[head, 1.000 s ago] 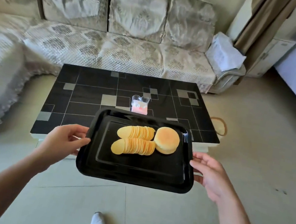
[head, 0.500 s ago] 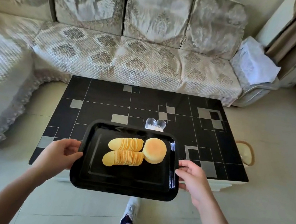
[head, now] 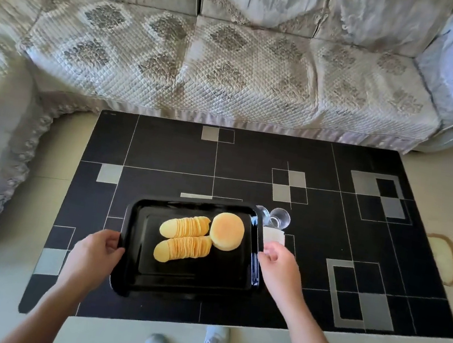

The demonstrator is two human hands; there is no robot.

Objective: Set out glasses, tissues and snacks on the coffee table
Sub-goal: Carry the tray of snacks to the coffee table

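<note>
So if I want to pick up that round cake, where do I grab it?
Pinch the cake by its sides, coming from above and from the right. It lies flat on the tray, so only its edge gives a grip, and the crackers crowd its left side.

The tray point(head: 187, 280) sits over the bench point(head: 321, 275), chips point(head: 183, 238) left of the cake point(head: 227, 231) on it. Glasses point(head: 278, 218) and tissues point(head: 274, 235) lie just right of the tray, a sofa point(head: 206, 64) behind the bench.

One tray point(head: 125, 280), two chip rows point(head: 184, 226), one cake point(head: 227, 231), two glasses point(head: 279, 217).
</note>
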